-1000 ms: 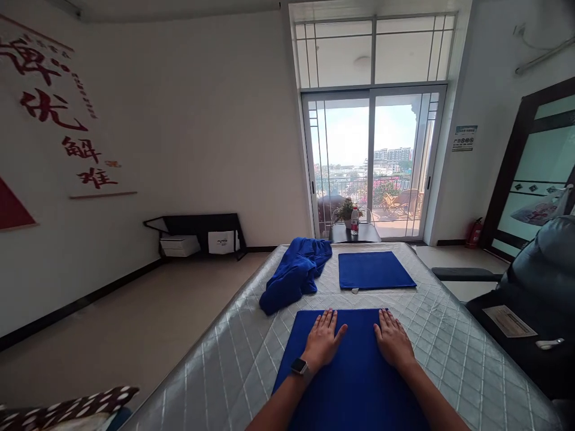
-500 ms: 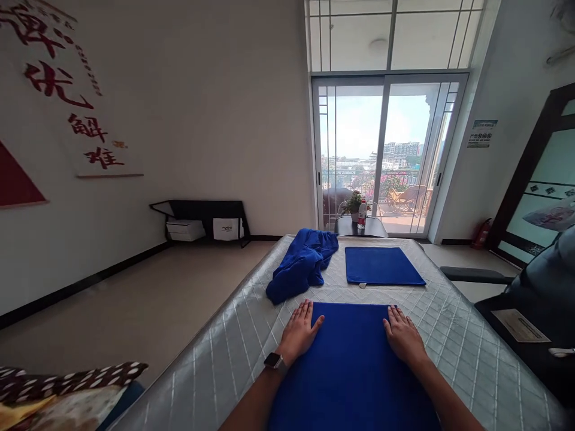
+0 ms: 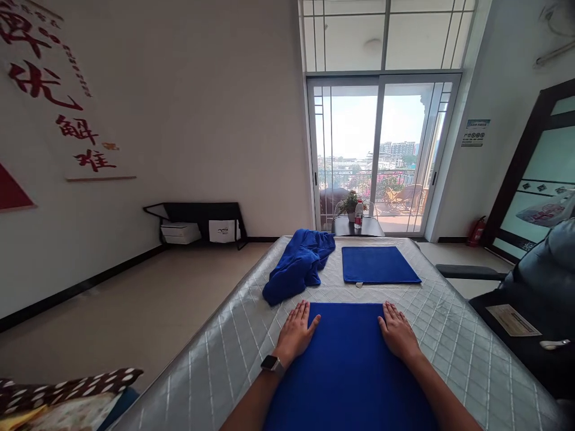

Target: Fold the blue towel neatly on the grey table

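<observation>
Filling the foreground, the silvery quilted bed (image 3: pixel 224 344) carries the smooth blue cloth (image 3: pixel 345 365) right before the person, the rumpled blue cloth (image 3: pixel 299 266) and flat blue square (image 3: pixel 381 265) just beyond. And here's the left hand (image 3: pixel 295 329), matched by the right hand (image 3: pixel 398 329), palms down at the smooth cloth's far corners, thumbs splayed, nothing pinched! Light, even pressure outward from the middle looks best for a straight, creaseless edge.

Matt cloth (image 3: pixel 348 368), shiny quilted cover (image 3: pixel 471 344)
</observation>
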Motion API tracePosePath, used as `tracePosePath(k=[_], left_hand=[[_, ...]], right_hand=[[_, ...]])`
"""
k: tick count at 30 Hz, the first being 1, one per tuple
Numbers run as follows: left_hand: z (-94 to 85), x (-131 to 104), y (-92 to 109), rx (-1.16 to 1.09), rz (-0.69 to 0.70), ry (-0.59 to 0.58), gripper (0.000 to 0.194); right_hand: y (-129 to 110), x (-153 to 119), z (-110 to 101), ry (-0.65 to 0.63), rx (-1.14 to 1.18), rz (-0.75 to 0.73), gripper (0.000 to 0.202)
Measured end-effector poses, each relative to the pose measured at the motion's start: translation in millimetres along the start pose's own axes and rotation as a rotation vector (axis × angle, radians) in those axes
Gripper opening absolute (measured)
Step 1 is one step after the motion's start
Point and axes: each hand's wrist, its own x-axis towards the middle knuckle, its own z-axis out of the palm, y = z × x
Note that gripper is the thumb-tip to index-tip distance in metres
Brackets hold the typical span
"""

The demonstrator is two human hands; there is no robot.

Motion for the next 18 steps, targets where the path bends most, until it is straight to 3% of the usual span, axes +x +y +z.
tracePosePath(k=[8, 14, 18], left_hand=[[-5.3, -2, 5, 0.039, -0.007, -0.033, 0.082], [-20.0, 1, 11, 0.08, -0.038, -0.136, 0.084], [-31.0, 10, 35, 0.177, -0.131, -0.149, 0.09]], right_hand=[[-1, -3, -4, -0.013, 0.015, 0.024, 0.067], [-1, -5, -5, -0.007, 0.045, 0.037, 0.067], [-2, -5, -5, 0.004, 0.059, 0.041, 0.067]])
